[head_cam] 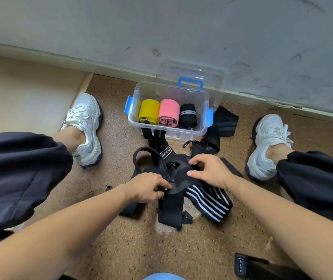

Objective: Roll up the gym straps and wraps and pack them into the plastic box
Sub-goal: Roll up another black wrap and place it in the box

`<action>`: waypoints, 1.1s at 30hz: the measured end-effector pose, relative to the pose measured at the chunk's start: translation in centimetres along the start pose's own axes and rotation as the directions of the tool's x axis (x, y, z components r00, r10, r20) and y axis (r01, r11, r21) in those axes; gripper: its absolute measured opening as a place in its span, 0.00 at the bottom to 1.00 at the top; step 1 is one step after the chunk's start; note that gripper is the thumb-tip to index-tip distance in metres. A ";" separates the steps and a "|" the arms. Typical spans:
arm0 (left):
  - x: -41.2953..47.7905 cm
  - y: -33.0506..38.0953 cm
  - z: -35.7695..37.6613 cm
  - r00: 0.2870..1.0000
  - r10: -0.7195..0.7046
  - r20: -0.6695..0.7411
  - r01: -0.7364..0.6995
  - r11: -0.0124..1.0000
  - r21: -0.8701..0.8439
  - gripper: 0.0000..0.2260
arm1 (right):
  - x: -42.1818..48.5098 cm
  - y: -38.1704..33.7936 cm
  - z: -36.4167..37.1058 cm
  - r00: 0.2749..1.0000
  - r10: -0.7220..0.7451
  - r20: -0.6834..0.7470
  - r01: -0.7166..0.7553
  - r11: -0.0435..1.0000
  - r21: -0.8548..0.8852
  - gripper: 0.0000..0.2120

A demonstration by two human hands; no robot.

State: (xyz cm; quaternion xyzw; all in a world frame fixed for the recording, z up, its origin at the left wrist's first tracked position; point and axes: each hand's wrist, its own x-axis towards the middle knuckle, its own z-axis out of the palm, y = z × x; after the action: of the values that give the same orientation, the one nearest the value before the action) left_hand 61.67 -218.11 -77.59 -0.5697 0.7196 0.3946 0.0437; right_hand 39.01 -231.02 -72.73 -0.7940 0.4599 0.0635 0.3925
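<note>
Pinching black straps [170,207] with left hand [148,185] and, seemingly, right hand [208,171], we log three rolls [168,113] in plastic box [181,135] at far edge of floor [119,156].

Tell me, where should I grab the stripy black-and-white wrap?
Pinch the striped wrap at its free outer end, coming from the right over bare floor. Its other end runs under the black straps, so a grip there would likely drag the pile.

Three rolled wraps [166,115] fill the clear box [139,89]; black straps [171,201] lie tangled nearby.
</note>
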 end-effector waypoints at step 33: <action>0.3 -2.9 -7.8 0.852 -0.467 -0.238 0.147 0.648 -0.748 0.08 | 1.2 4.1 -3.4 0.990 0.129 0.061 -0.099 0.926 -0.364 0.10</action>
State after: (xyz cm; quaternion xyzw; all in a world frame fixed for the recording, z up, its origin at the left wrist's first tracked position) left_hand 67.04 -223.27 -73.92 -0.7277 0.3950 0.4961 -0.2615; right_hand 35.62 -235.25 -73.25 -0.8209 0.4690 0.2025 0.2552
